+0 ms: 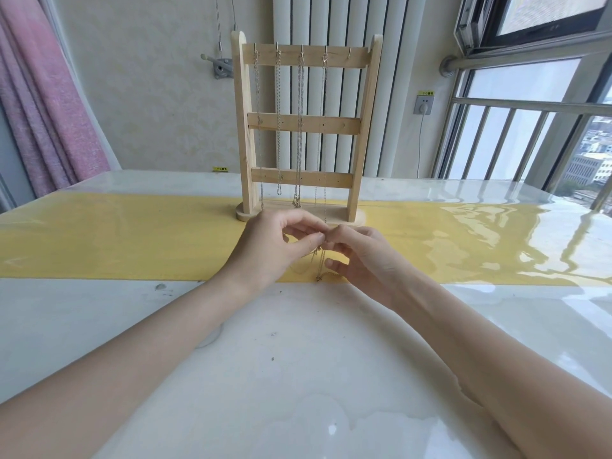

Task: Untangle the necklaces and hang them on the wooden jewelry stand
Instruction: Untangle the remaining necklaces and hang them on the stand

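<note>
Necklaces (299, 127) already hang on the wooden jewelry stand (306, 124). One chain (319, 263) is pinched by left hand (281, 246) and right hand (357, 256) above the table (298, 359), probably to loosen its knot.

A glossy white table (298, 359) carries everything. A yellow strip (116, 240) runs across it from the left edge to the right edge, nearer the far edge than the near one, under a clear shiny cover. The wooden stand (303, 173) sits upright on the strip, its base toward the strip's far side, about midway between the table's left and right edges. A thin chain (326, 276) trails onto the strip's near border, just before the stand. Small dark specks dot the white surface toward the near edge.
</note>
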The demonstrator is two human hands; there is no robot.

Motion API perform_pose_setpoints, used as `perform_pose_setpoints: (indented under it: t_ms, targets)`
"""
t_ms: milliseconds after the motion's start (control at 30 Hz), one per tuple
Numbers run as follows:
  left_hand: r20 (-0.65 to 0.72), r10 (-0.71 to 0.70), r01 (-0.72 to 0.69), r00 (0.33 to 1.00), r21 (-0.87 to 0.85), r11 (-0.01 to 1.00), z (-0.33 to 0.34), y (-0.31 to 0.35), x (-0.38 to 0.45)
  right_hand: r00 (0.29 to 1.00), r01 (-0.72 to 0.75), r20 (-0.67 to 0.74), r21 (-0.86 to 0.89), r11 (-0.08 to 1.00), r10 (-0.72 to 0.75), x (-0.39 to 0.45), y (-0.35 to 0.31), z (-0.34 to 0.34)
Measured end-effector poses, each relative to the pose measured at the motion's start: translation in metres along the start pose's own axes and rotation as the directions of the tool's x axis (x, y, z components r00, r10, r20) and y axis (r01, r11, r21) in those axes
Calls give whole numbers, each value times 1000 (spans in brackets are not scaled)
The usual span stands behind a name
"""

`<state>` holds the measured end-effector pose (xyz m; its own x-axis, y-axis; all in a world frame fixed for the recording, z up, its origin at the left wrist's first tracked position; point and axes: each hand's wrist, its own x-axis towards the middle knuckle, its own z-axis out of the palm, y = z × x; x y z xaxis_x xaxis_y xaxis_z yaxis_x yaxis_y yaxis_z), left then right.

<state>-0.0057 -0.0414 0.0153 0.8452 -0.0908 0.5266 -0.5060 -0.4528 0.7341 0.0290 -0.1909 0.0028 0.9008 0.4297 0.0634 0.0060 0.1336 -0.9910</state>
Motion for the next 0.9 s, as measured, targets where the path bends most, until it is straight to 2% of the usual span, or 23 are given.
perform_pose_setpoints:
  t_ms: [233,433,633,800,900]
  targets:
    - [-45,-4,1,999,-66,998,-3,-3,0,1000,-7,-13,93,996,8,-1,-4,-5]
    - [-60,-36,30,998,-96,995,-4,-4,2,996,81,-24,-29,996,-81,-1,-4,-6]
    - [20,-118,120,993,-158,980,-5,-3,0,992,125,26,-145,981,-122,0,-5,-10]
    - [175,-231,262,957,-182,948,-10,-3,0,987,68,155,-179,982,-40,-1,-9,-12]
    - [216,-257,295,942,-167,941,-10,-2,-1,985,53,173,-190,980,-20,-1,-7,-12]
